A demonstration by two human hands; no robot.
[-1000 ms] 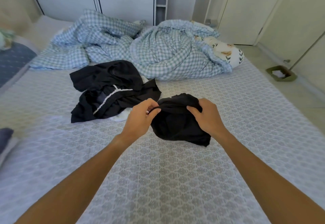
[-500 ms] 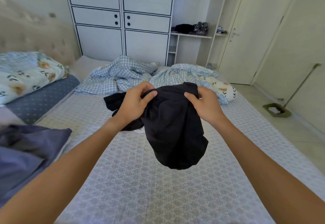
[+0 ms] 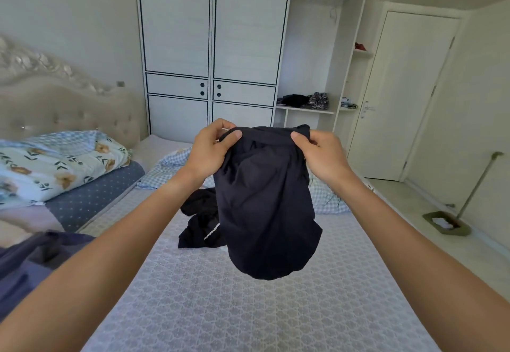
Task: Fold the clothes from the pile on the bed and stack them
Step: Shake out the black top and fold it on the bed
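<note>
garment above bed, pile behind

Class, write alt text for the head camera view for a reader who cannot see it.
Left hand and right hand hold a black garment up by its top edge above the bed. More dark clothes lie behind it.

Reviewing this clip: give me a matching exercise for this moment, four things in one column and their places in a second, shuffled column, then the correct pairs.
Things:
1. black garment held up
2. pile of black clothes with white trim
3. floral pillow
4. green dustpan with long handle

Places:
A. on the floor right of the bed
B. gripped at its top edge by the left hand and right hand
C. by the padded headboard, on the left
D. lying on the patterned mattress

Pairs: 1-B, 2-D, 3-C, 4-A
</note>
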